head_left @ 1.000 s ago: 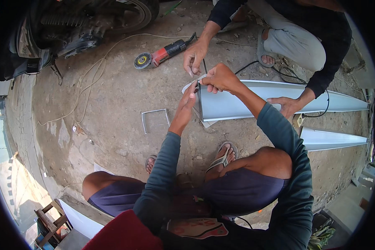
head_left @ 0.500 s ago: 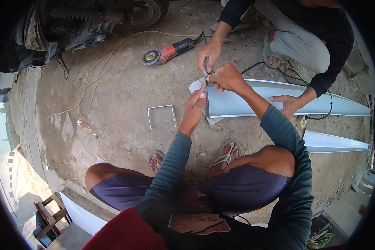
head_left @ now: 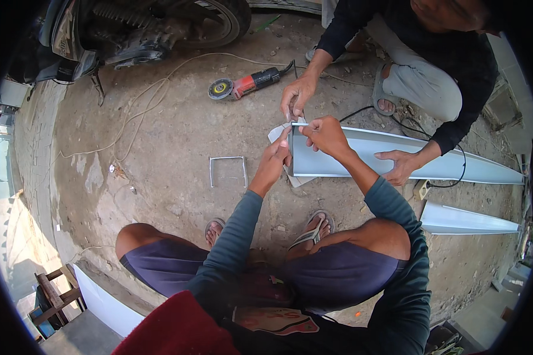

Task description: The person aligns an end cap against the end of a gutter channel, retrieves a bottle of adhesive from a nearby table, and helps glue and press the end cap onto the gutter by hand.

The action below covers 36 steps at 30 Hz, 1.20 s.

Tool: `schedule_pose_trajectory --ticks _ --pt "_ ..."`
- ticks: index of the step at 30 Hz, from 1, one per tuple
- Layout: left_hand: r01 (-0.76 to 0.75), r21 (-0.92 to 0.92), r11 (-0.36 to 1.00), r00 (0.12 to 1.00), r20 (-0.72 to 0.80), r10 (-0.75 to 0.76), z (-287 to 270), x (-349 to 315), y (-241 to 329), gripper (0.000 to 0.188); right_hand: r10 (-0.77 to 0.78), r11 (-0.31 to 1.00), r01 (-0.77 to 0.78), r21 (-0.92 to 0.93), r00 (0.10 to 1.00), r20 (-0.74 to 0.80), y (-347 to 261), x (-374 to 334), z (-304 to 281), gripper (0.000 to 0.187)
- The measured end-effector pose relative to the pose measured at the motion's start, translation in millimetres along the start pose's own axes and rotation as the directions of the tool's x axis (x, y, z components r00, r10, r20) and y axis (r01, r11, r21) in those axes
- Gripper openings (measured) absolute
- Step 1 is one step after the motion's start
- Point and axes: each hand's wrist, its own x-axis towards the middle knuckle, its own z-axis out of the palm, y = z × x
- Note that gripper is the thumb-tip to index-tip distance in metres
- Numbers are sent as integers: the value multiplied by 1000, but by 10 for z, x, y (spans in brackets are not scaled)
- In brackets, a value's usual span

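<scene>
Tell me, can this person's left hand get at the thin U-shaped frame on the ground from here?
Probably yes: the frame lies left of the left hand, with nothing visible between them. The hand would first have to leave the end of the pale trough.

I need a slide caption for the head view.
Left hand, right hand and co-worker's hand gathered at one end of a pale channel.
</scene>
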Motion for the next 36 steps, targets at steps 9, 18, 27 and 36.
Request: schedule_pose_trajectory --ticks 9,18,27,36 --pt "-14 23 1000 1000 -5 14 35 -29 0 70 -9 999 8 -54 1000 -15 -66 105 46 33" --pt "5 -25 1000 1000 8 -5 60 -42 -49 59 103 992 -96 -83 991 87 -127 278 -70 28" --pt "0 15 1000 1000 14 -1 43 -61 -34 61 199 975 -182 -125 969 145 -251 378 -165 26" --pt "18 7 1000 1000 -11 -18 31 -87 4 49 200 968 -167 -188 963 179 -229 474 -159 27"
